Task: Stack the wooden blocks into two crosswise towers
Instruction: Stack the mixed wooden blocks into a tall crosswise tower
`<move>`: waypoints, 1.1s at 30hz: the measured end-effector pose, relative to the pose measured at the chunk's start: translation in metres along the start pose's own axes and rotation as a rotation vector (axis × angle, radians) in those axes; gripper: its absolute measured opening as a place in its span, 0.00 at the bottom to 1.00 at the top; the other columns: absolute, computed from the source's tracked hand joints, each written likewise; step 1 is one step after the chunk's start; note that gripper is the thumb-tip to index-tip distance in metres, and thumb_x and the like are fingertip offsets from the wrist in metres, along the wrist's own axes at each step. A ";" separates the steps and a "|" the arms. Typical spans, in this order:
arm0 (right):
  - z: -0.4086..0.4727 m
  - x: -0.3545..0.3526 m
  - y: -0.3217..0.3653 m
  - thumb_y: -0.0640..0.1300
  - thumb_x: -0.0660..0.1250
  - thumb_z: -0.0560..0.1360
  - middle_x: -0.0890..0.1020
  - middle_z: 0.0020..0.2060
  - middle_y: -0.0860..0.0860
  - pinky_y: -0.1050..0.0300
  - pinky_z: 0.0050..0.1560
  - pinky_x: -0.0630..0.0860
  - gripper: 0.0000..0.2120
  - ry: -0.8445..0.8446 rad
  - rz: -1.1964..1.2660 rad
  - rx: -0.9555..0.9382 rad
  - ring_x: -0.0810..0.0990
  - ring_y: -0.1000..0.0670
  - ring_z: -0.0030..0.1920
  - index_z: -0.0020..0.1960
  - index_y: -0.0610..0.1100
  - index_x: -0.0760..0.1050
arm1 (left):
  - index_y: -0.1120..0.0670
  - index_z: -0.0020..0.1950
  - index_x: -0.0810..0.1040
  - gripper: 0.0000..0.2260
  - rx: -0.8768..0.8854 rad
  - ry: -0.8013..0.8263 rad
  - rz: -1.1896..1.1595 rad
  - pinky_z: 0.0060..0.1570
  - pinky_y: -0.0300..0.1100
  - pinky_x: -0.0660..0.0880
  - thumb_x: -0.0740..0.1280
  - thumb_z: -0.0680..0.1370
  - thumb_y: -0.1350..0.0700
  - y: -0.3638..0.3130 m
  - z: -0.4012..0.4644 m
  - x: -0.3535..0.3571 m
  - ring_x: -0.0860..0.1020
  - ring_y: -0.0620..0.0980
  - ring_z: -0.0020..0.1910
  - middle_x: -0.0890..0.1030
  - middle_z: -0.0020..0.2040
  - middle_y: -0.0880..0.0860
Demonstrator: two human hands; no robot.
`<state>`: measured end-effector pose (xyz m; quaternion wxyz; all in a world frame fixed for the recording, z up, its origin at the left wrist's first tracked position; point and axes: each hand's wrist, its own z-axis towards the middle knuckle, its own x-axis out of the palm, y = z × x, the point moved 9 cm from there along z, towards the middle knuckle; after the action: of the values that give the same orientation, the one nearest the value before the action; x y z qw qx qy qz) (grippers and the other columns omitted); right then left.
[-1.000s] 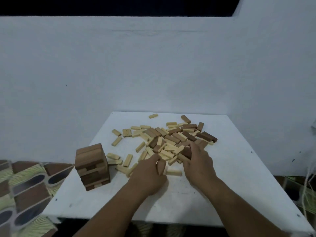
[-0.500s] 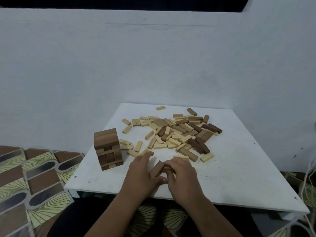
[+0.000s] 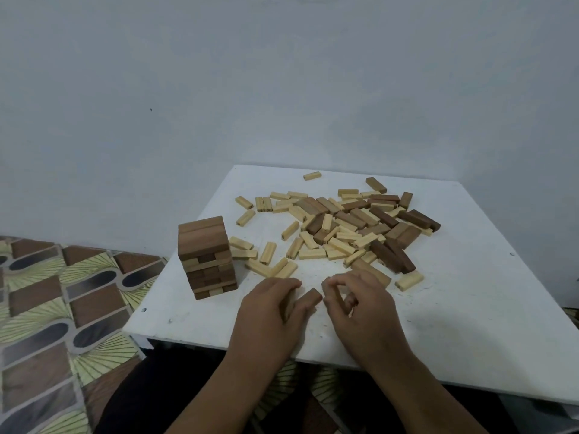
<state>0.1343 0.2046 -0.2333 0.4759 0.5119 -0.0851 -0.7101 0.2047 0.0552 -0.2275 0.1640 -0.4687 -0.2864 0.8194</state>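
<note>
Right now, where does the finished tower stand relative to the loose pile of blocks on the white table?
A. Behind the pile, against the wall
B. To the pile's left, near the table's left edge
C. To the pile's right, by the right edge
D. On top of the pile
B: the tower stands upright at the white table's left edge, with the loose pile spread to its right.

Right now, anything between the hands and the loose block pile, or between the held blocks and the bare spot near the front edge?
Nothing visible. The left hand holds dark blocks beside the right hand, on bare table right of the finished tower. The loose pile lies just beyond the fingers, unobstructed.
</note>
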 end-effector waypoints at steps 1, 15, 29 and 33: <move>0.002 0.000 0.001 0.40 0.72 0.74 0.79 0.46 0.51 0.79 0.41 0.68 0.06 -0.002 0.011 -0.006 0.73 0.63 0.38 0.51 0.45 0.81 | 0.49 0.55 0.83 0.18 0.013 0.019 0.009 0.51 0.37 0.74 0.66 0.75 0.39 0.000 -0.001 0.000 0.77 0.42 0.49 0.82 0.50 0.44; -0.001 0.009 0.006 0.48 0.72 0.73 0.74 0.49 0.57 0.71 0.47 0.71 0.06 0.130 0.008 0.017 0.73 0.60 0.52 0.50 0.52 0.83 | 0.46 0.62 0.81 0.13 -0.051 0.097 0.023 0.47 0.25 0.66 0.69 0.78 0.50 0.017 -0.003 0.001 0.72 0.41 0.49 0.73 0.51 0.45; 0.008 0.032 0.020 0.42 0.73 0.71 0.79 0.47 0.62 0.77 0.52 0.64 0.07 0.296 0.029 -0.044 0.72 0.62 0.55 0.46 0.52 0.85 | 0.40 0.63 0.78 0.14 0.048 0.233 0.057 0.52 0.38 0.69 0.62 0.78 0.48 0.027 -0.014 -0.005 0.70 0.41 0.52 0.76 0.50 0.38; 0.008 0.028 0.018 0.43 0.76 0.69 0.82 0.45 0.62 0.67 0.52 0.72 0.06 0.279 0.093 -0.037 0.77 0.60 0.51 0.45 0.51 0.85 | 0.41 0.68 0.74 0.20 0.093 0.256 0.108 0.51 0.46 0.71 0.61 0.76 0.41 0.024 -0.025 -0.004 0.69 0.44 0.53 0.74 0.55 0.38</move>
<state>0.1378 0.1702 -0.2366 0.5248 0.5924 -0.0287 -0.6106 0.2286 0.0420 -0.2502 0.1762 -0.5762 -0.1992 0.7728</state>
